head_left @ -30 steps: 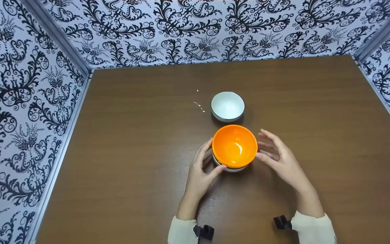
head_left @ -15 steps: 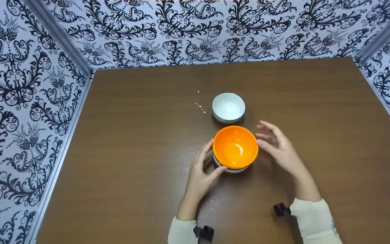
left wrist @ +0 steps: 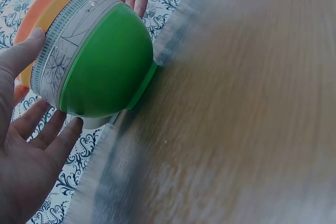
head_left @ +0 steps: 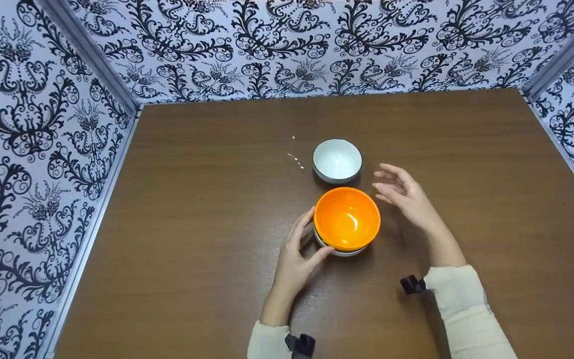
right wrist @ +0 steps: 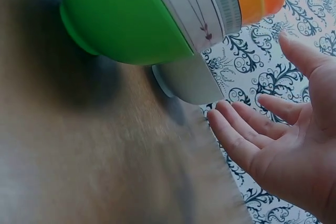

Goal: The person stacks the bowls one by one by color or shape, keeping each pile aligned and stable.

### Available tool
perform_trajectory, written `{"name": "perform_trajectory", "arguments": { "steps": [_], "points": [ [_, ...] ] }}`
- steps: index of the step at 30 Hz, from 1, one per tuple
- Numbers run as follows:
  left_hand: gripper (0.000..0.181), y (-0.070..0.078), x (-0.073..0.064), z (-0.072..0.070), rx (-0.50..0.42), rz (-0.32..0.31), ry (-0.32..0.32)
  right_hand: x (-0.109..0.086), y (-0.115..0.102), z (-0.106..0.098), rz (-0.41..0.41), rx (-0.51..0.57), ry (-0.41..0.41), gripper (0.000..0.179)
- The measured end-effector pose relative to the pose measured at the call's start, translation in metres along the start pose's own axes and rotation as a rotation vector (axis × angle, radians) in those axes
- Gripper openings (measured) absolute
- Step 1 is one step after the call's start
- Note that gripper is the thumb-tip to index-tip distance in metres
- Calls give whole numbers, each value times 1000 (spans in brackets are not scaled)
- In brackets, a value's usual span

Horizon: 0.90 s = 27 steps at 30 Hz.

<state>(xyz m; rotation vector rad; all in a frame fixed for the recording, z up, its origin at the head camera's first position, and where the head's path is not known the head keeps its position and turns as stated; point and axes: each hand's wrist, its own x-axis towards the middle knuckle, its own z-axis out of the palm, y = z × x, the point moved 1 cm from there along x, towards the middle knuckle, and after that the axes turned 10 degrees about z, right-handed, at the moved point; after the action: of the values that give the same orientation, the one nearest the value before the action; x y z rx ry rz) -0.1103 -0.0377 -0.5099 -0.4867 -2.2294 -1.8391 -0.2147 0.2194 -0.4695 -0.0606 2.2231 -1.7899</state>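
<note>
A stack of nested bowls stands on the table, topped by an orange bowl (head_left: 348, 218). Below it, the left wrist view shows a yellow-orange rim, white patterned bands (left wrist: 60, 61) and a green bowl (left wrist: 113, 61) at the bottom. My left hand (head_left: 292, 262) holds the stack's left side, thumb at the near rim and fingers curved round the wall. A white bowl (head_left: 337, 159) sits just behind the stack. To the right of both, my right hand (head_left: 411, 199) hovers with loosely bent fingers, touching nothing; the white bowl is nearest its fingertips.
The brown wooden table (head_left: 207, 209) bears a few small pale specks (head_left: 296, 160) left of the white bowl. Patterned panels (head_left: 287, 50) in metal frames enclose the back and sides.
My right hand has left the stack's right side and moved away from me, towards the white bowl. The left hand keeps its hold on the stack.
</note>
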Motion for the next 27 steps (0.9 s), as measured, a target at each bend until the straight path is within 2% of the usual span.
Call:
{"name": "perform_trajectory", "arguments": {
  "steps": [5, 12, 18, 22, 27],
  "points": [
    [81, -1, -1, 0, 5, -15, 2, 15, -2, 2, 100, 63, -19, 63],
    [82, -1, -1, -1, -14, -16, 10, 36, -2, 9, 245, 194, 13, 72],
    [81, 1, -1, -1, -32, -22, 10, 53, 2, 14, 363, 220, -65, 78],
    [80, 1, 0, 0, -35, -5, 3, 61, 4, 17, 405, 234, -117, 78],
    [79, 0, 0, 0, -31, 4, 0, 70, 5, 19, 428, 238, -133, 80]
  ]
}}
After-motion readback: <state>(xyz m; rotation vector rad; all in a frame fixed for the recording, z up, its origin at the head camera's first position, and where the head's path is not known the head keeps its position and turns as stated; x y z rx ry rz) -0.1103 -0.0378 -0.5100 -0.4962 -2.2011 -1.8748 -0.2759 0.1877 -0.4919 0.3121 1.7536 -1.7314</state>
